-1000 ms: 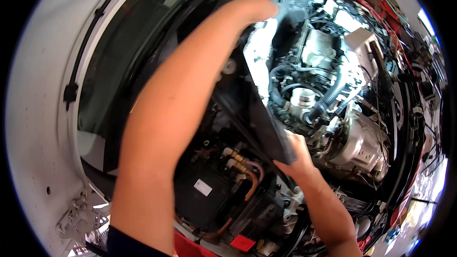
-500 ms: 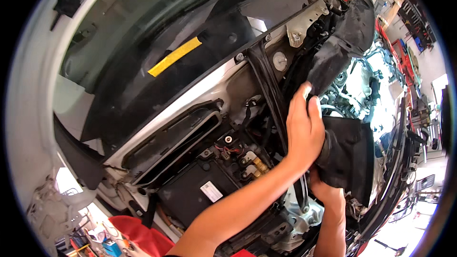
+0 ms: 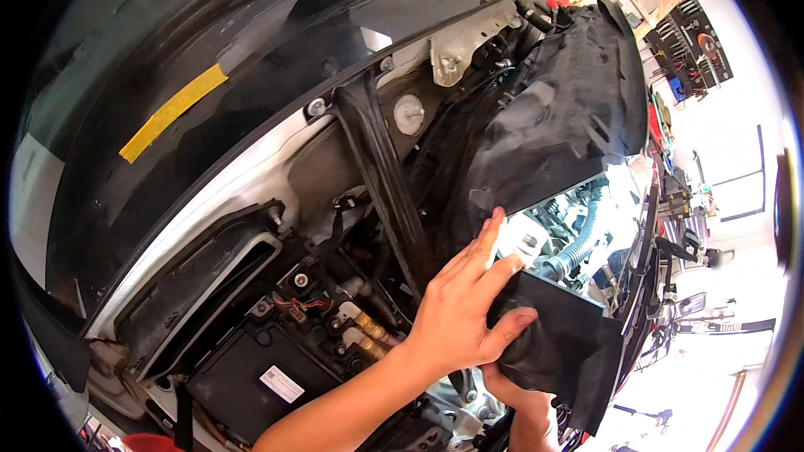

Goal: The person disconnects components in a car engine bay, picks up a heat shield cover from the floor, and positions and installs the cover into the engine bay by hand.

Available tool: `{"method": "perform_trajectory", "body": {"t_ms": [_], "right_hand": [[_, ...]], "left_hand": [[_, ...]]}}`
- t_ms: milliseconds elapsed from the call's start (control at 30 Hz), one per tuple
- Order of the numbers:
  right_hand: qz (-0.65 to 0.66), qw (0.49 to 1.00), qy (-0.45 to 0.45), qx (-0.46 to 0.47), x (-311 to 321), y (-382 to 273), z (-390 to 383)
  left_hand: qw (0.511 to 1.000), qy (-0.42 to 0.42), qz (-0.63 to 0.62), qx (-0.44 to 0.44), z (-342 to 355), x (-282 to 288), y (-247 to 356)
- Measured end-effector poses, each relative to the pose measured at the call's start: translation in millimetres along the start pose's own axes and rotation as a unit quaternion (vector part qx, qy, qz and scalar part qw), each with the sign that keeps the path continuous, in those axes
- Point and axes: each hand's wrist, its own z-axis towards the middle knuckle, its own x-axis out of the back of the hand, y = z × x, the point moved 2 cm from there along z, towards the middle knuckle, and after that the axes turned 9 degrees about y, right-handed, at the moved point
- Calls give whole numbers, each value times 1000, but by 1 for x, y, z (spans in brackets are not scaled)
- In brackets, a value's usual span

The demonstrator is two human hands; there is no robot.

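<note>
A large black, flexible insulation panel (image 3: 569, 92) lies over the engine bay, with a wide gap that shows the brightly lit engine (image 3: 578, 234). My left hand (image 3: 465, 310) rests against the panel beside this gap, fingers stretched out and thumb apart. Below the gap, the lower black part (image 3: 557, 347) hangs down, creased and bulging. My right hand (image 3: 519, 393) reaches up under that lower part; its fingers are hidden behind it. A black brace bar (image 3: 381, 176) runs just left of my left hand.
A black battery (image 3: 243, 381) with brass-coloured terminal fittings (image 3: 364, 335) sits at lower left. Above it are an air intake opening (image 3: 209, 293) and the windscreen, bearing yellow tape (image 3: 172, 113). A tool board (image 3: 691, 46) hangs on the far right wall.
My view has shifted, so the car appears further left. The panel's upper part is spread wider over the engine. My left hand's fingers are more spread, and its thumb now stands apart.
</note>
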Motion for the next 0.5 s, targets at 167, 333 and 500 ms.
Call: {"method": "perform_trajectory", "body": {"t_ms": [167, 333, 500], "right_hand": [[-67, 996, -32, 46, -6, -4, 4], [28, 999, -6, 22, 1, -10, 7], [86, 996, 8, -25, 1, -3, 6]], "left_hand": [[993, -37, 103, -39, 3, -6, 4], [987, -74, 135, -41, 0, -12, 6], [990, -56, 118, -58, 3, -8, 6]]}}
